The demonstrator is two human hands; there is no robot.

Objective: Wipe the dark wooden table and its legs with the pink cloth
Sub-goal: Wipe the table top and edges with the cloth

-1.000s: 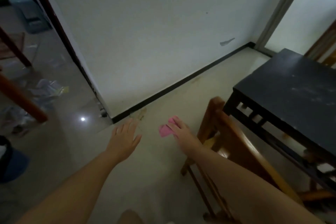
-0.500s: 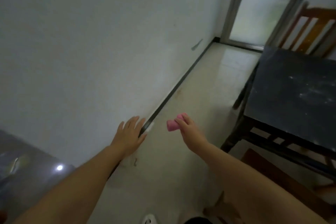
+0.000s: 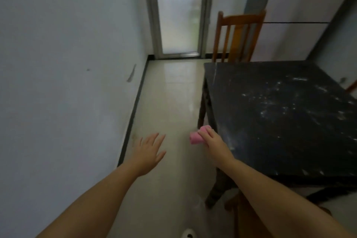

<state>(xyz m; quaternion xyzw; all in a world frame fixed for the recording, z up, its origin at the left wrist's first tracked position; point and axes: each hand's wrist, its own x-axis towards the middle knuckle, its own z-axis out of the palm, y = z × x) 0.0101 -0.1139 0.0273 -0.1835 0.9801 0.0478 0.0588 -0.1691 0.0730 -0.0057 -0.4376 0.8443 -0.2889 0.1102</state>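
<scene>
The dark wooden table point(image 3: 280, 114) fills the right side, its top speckled with pale dust and marks. Its dark legs point(image 3: 201, 106) show at the left edge and lower down. My right hand point(image 3: 212, 140) grips a folded pink cloth point(image 3: 197, 136) just off the table's left edge, close to the near-left part of the top. My left hand point(image 3: 149, 150) hovers over the floor with fingers spread and holds nothing.
An orange wooden chair point(image 3: 238, 36) stands behind the table's far side. A frosted glass door point(image 3: 179, 11) closes the far end of the tiled aisle point(image 3: 170, 92). A white wall point(image 3: 67, 63) runs along the left. Brown wood point(image 3: 249, 216) shows under my right arm.
My view has swung right and up, from the doorway and floor toward the table. Both hands travelled along, and the cloth now sits beside the table's left edge.
</scene>
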